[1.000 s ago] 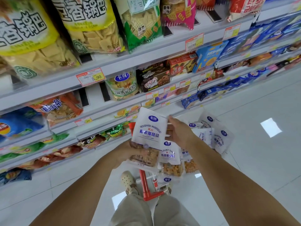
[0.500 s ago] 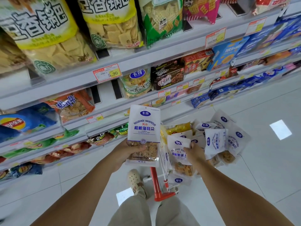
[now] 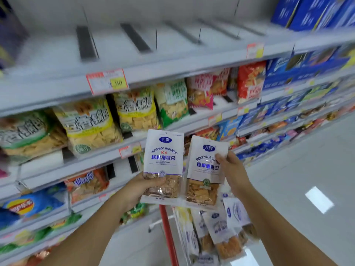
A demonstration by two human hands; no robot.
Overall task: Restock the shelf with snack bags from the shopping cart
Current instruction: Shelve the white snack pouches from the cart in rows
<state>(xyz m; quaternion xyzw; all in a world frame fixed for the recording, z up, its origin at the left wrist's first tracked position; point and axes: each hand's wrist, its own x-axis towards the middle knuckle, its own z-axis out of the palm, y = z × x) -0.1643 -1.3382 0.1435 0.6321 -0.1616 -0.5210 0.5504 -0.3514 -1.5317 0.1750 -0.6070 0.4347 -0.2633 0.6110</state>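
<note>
Two white snack bags are held up side by side in front of the shelf unit, upright, edges touching or slightly overlapping. The K6 bag (image 3: 163, 166) is gripped by the left hand (image 3: 140, 189) at its lower clear window, thumb laid across the front, fingers wrapped behind, clamped on the bag. The second bag (image 3: 206, 170) is gripped by the right hand (image 3: 231, 169) along its right edge, thumb on the front near the printed text, fingers closed behind it. Snack pieces are seen through the lower windows of both bags.

The top shelf (image 3: 172, 60) is seen bare along its front edge, with dark dividers (image 3: 85, 43) running toward the back; a price tag (image 3: 107, 81) is clipped on its front lip. Blue boxes (image 3: 307, 12) are stacked at its right end. On the shelf just below, yellow-green chip bags (image 3: 88, 123) are lined along the left and middle, with pink and red bags (image 3: 249, 81) toward the right end. Lower shelves are filled with orange and blue packs, blurred.

Below the hands, the shopping cart (image 3: 167, 231) is seen by its red frame, with more white bags (image 3: 221, 233) of the same brand piled in it, leaning and overlapping. The exact count cannot be told. The cart is parked just beside the shelf's lower front edge, on the pale tiled floor (image 3: 297, 179).
</note>
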